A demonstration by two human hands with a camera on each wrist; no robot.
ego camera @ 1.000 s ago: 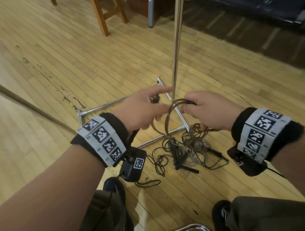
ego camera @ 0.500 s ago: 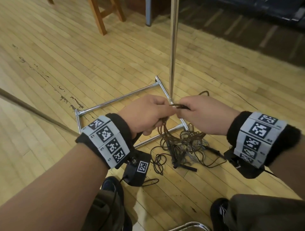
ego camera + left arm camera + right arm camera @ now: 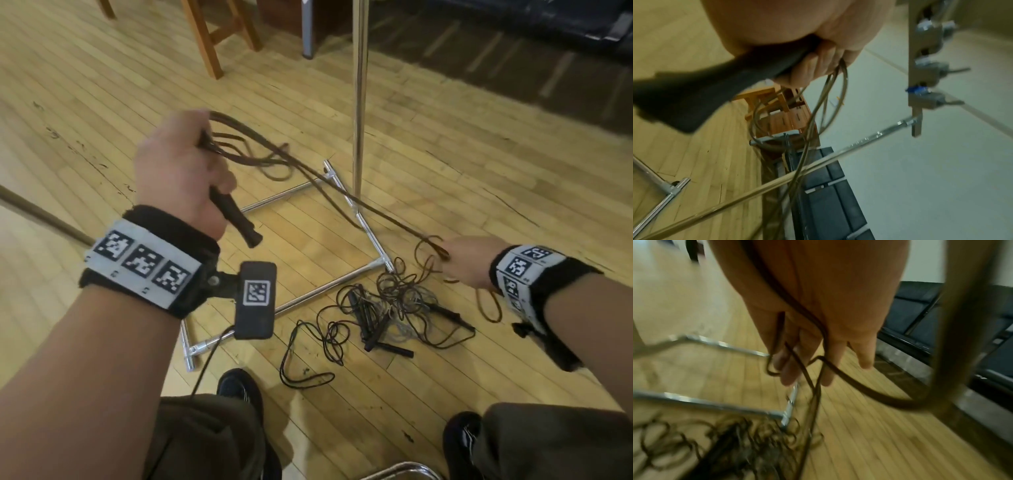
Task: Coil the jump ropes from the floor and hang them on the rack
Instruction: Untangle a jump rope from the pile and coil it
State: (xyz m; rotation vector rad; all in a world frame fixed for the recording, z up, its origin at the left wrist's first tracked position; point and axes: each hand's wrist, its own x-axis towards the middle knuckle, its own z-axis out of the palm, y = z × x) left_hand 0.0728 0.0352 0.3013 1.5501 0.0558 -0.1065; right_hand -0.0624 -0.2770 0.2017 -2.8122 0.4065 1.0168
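My left hand [image 3: 178,164] is raised at the left and grips a black handle [image 3: 234,221] together with several loops of a brown jump rope [image 3: 260,150]. The left wrist view shows the fingers [image 3: 818,65] curled round the handle [image 3: 694,97] and the rope loops [image 3: 818,113]. From there the rope stretches down and right, past the rack's pole [image 3: 358,102], to my right hand [image 3: 466,260]. That hand [image 3: 818,305] has straight fingers, and the rope [image 3: 859,394] runs across the palm and between them. A tangle of other ropes [image 3: 387,308] lies on the floor by the rack's base [image 3: 284,195].
Wooden stool legs [image 3: 212,37] stand at the back left, and dark seating [image 3: 513,20] runs along the back right. A chrome chair edge [image 3: 400,471] and my shoes [image 3: 239,390] are at the bottom. The rack's top bracket with hooks [image 3: 920,65] shows in the left wrist view.
The hands were together at the pole. Now the left hand has lifted up and left with the handle and loops, and the right has slid down and right along the rope.
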